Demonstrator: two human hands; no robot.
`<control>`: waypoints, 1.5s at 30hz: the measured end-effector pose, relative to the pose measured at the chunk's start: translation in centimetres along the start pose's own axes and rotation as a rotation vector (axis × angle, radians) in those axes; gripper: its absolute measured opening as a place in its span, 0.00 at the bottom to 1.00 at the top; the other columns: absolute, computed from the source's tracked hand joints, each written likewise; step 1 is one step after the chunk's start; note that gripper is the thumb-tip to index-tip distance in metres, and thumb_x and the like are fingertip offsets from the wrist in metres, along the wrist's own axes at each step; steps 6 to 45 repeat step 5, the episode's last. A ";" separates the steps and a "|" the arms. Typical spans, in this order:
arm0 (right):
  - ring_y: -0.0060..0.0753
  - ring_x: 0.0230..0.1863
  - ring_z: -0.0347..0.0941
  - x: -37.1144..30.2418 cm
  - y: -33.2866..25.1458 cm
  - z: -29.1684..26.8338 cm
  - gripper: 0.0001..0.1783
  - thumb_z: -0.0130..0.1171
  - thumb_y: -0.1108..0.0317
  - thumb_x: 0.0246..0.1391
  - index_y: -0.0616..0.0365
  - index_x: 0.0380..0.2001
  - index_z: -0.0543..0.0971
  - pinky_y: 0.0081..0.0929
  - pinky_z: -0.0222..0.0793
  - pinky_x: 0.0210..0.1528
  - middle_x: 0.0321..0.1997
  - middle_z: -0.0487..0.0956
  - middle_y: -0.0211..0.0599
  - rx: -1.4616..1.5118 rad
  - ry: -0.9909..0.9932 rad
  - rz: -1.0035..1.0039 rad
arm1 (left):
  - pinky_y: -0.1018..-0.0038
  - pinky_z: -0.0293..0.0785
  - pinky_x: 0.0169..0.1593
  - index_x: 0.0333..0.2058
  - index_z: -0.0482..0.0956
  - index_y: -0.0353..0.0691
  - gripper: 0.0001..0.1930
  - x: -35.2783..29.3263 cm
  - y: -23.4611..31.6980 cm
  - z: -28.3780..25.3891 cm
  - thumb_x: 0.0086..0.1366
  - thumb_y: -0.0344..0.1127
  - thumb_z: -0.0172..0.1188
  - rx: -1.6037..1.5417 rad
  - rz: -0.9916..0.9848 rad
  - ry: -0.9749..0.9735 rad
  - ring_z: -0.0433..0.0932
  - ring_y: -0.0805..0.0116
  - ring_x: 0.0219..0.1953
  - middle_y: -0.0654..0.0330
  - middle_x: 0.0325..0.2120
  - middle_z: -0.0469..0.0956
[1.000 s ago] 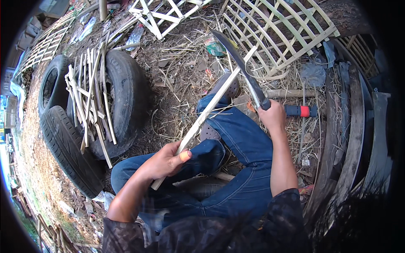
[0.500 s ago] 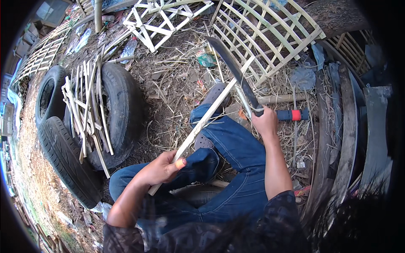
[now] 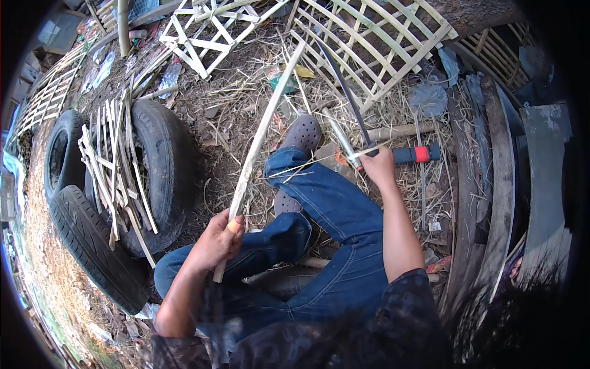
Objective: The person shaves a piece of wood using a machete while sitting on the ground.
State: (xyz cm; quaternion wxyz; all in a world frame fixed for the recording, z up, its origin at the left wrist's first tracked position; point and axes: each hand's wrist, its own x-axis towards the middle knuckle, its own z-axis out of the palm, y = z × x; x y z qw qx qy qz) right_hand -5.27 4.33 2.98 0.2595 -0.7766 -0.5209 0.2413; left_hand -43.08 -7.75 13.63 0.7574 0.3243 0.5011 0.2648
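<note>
My left hand (image 3: pixel 216 241) is closed round the lower part of a long, pale split bamboo strip (image 3: pixel 255 144), which slants up and away from me. An orange wrap covers a fingertip of that hand. My right hand (image 3: pixel 378 167) grips a machete by its handle, which the fingers hide. Its long dark blade (image 3: pixel 345 89) points away and is seen nearly edge-on, to the right of the strip and apart from it. Thin shavings (image 3: pixel 301 171) lie across my jeans near the right knee.
A blue-black cylinder with a red band (image 3: pixel 419 154) and a metal tube (image 3: pixel 339 136) lie near my right hand. Tyres (image 3: pixel 166 166) at the left hold a heap of bamboo strips (image 3: pixel 114 166). Bamboo lattices (image 3: pixel 381 46) stand at the back. Wooden planks (image 3: pixel 501 166) run along the right.
The bamboo strip has swung left and more upright in my left hand. The machete blade has come off the strip and turned edge-on; my view has shifted slightly.
</note>
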 end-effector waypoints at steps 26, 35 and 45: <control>0.50 0.40 0.80 0.6 1.8 2.0 0.23 0.68 0.49 0.41 0.61 0.29 0.83 0.40 0.74 0.44 0.34 0.82 0.56 -0.130 -0.273 0.217 | 0.81 0.52 0.17 0.39 0.61 0.48 0.19 1.3 -2.8 -3.8 0.71 0.58 0.43 -0.397 0.194 0.056 0.52 0.82 0.14 0.73 0.18 0.55; 0.50 0.40 0.80 0.6 1.8 2.0 0.23 0.68 0.49 0.41 0.61 0.29 0.83 0.40 0.74 0.44 0.34 0.82 0.56 -0.130 -0.273 0.217 | 0.81 0.52 0.17 0.39 0.61 0.48 0.19 1.3 -2.8 -3.8 0.71 0.58 0.43 -0.397 0.194 0.056 0.52 0.82 0.14 0.73 0.18 0.55; 0.50 0.40 0.80 0.6 1.8 2.0 0.23 0.68 0.49 0.41 0.61 0.29 0.83 0.40 0.74 0.44 0.34 0.82 0.56 -0.130 -0.273 0.217 | 0.81 0.52 0.17 0.39 0.61 0.48 0.19 1.3 -2.8 -3.8 0.71 0.58 0.43 -0.397 0.194 0.056 0.52 0.82 0.14 0.73 0.18 0.55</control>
